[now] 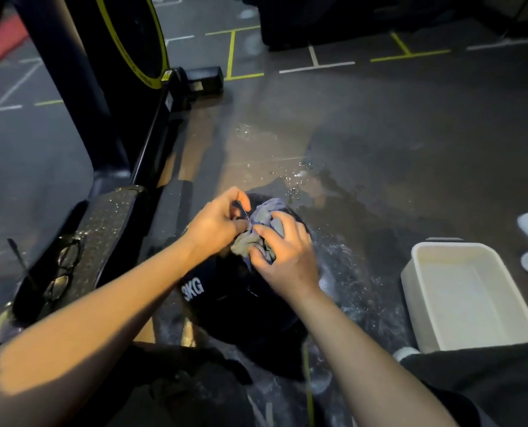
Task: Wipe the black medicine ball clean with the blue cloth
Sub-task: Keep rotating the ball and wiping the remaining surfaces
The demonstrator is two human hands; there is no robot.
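— What is the ball like?

— The black medicine ball [241, 300] is round and matte, with "3KG" printed in pale letters on its near left side. It sits on the wet, shiny floor [379, 155], just left of the white plastic tub [469, 297], which is rectangular with rounded corners.

— And the cloth?

— The blue cloth [264, 229] is soft and crumpled into a bunch on top of the ball, its long axis running from the ball's near left to its far right.

— How do the hands hold it?

— The left hand [218, 223] pinches the cloth's left edge, fingers curled tight. The right hand [284, 257] grips the bunch from the right, fingers curled over it.

— Anything else near the ball?

— A pair of dark glasses [64, 269] lies on a studded black footplate [102, 229] to the ball's left.
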